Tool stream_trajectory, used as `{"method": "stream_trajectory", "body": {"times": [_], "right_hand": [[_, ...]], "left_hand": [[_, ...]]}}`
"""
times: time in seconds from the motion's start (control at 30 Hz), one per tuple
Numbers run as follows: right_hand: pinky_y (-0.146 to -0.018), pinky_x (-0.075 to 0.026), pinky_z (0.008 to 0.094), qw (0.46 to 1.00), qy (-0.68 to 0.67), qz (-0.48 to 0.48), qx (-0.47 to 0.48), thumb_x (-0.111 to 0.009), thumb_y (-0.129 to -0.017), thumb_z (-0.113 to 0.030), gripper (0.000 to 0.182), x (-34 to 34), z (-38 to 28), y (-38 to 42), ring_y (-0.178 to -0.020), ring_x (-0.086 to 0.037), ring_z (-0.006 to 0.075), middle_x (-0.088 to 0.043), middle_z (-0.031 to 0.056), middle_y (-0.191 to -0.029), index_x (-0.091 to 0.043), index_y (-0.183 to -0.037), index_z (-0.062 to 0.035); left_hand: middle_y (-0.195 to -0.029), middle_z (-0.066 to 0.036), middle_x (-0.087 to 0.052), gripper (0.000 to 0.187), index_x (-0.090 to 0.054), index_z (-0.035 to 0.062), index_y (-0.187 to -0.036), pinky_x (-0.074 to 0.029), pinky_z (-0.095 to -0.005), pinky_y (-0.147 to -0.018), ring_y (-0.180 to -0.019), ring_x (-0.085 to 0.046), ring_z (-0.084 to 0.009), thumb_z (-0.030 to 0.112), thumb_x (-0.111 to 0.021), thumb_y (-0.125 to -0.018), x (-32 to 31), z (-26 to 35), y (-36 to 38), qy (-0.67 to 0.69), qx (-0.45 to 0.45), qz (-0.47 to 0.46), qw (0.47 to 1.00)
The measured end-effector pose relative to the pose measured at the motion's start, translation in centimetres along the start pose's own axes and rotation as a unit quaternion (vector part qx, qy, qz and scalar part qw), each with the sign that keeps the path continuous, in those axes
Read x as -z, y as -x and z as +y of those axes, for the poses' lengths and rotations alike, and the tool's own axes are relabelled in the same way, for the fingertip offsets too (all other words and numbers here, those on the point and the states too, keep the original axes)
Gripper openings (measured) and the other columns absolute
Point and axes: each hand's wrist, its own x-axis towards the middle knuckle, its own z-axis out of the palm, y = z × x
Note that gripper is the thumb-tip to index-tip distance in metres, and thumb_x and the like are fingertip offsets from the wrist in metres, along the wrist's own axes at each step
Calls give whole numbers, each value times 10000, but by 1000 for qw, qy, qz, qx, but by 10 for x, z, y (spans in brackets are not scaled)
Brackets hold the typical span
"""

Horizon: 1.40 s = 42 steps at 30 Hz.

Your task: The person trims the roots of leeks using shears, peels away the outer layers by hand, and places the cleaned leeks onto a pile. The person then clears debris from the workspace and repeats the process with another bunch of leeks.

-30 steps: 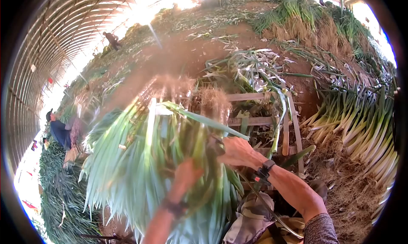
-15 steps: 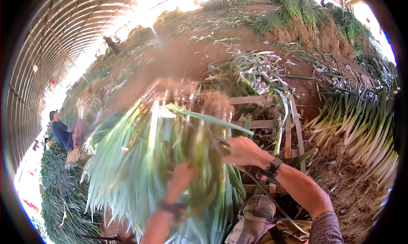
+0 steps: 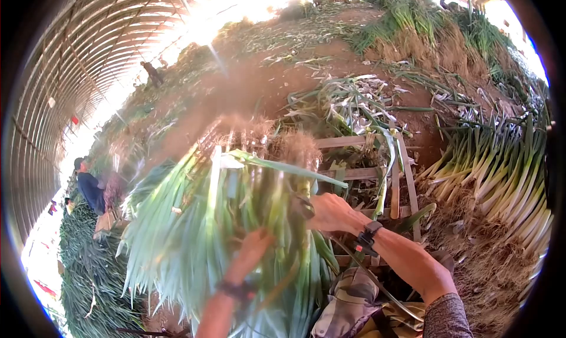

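A thick bundle of green onions [image 3: 212, 220] lies in front of me, its brown roots [image 3: 295, 149] away from me and its green leaves hanging toward me. Over the leaves, right of centre, is my left hand [image 3: 254, 248], blurred, its fingers hard to make out. My right hand [image 3: 331, 213] is closed at the bundle's right side around a dark object, perhaps a tool, whose form is blurred. One loose leaf [image 3: 289, 168] lies across the stalks near the roots.
Wooden slats [image 3: 410, 179] stand right of the bundle, with peeled leaves [image 3: 359, 105] beyond. Rooted onions [image 3: 489, 173] are piled at the right, more leaves [image 3: 91, 267] at the left. A person in dark blue [image 3: 89, 188] is at the left.
Both hands have stayed nearly in place, with the right one turned slightly by the bundle. The whole view has shifted a little.
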Motion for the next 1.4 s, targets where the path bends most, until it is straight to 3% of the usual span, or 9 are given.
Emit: {"method": "stream_trajectory", "body": {"times": [0.13, 0.23, 0.4, 0.77, 0.8, 0.9, 1.07, 1.3, 1.4], "right_hand": [[-531, -517, 366, 998, 48, 21, -20, -673, -782, -242, 247, -7, 11, -19, -614, -623, 241, -642, 111, -729, -658, -863, -9], [-584, -550, 380, 994, -22, 28, -100, -688, -757, -304, 504, 0, 5, -11, -573, -649, 266, -683, 146, -705, -668, -1171, -17], [-543, -534, 326, 981, -168, -80, -56, -743, -822, -317, 309, 44, -50, 54, -594, -651, 149, -646, 31, -707, -614, -918, -53], [-686, -531, 424, 998, -21, 6, -55, -709, -754, -363, 453, 31, -44, 68, -703, -648, 339, -654, 169, -764, -626, -976, 23], [-511, -510, 314, 998, 10, -6, -62, -604, -866, -310, 479, 35, -44, 65, -562, -591, 158, -589, 54, -700, -600, -1276, -62], [-688, -531, 439, 992, 0, 87, -89, -716, -735, -383, 496, 27, -26, 63, -703, -657, 368, -653, 201, -740, -604, -906, 69], [-723, -533, 445, 992, -41, 49, -106, -747, -729, -398, 541, 30, -36, 85, -752, -677, 376, -684, 207, -808, -644, -1005, 56], [-762, -539, 436, 996, -19, -46, -77, -777, -752, -415, 556, 17, -44, 108, -810, -685, 373, -704, 223, -894, -643, -1026, 50], [-765, -533, 449, 997, -8, -52, -63, -782, -746, -404, 546, 11, -41, 117, -812, -680, 382, -696, 225, -882, -638, -1021, 45]], "left_hand": [[-814, -66, -651, 292, -667, -26, -983, -471, -303, -664, -732, -610, -141, 246, -624, -885, 2, -7, -2, -42, -25, 5, 999], [-807, -64, -654, 279, -664, -26, -963, -485, -305, -652, -706, -617, -146, 241, -611, -899, 3, -10, 0, -35, -35, 4, 999], [-807, -60, -660, 274, -660, -17, -974, -504, -298, -631, -670, -625, -140, 244, -590, -925, 4, 12, 15, 97, -9, 22, 995], [-835, -10, -628, 201, -668, -2, -975, -448, -265, -650, -732, -550, -75, 185, -630, -911, 5, 18, 38, 43, -58, 92, 993], [-844, 0, -632, 205, -672, -8, -1030, -447, -253, -647, -739, -552, -69, 156, -634, -913, 5, 21, 44, 56, -74, 104, 990], [-856, 0, -650, 267, -677, -19, -1121, -468, -246, -654, -754, -571, -70, 160, -641, -926, 16, 20, 62, 106, -87, 113, 984], [-875, -18, -677, 353, -642, 20, -1281, -506, -257, -510, -631, -587, -83, 137, -638, -948, 41, 28, 98, 167, -65, 171, 969], [-840, -3, -654, 303, -665, 22, -1209, -493, -243, -567, -642, -574, -69, 132, -627, -930, 80, -19, 69, 78, -96, 237, 964], [-1030, -148, -682, 360, -618, -5, -1223, -539, -405, -773, -848, -657, -252, 160, -658, -906, 112, -121, 10, -292, -104, 285, 907]]}}
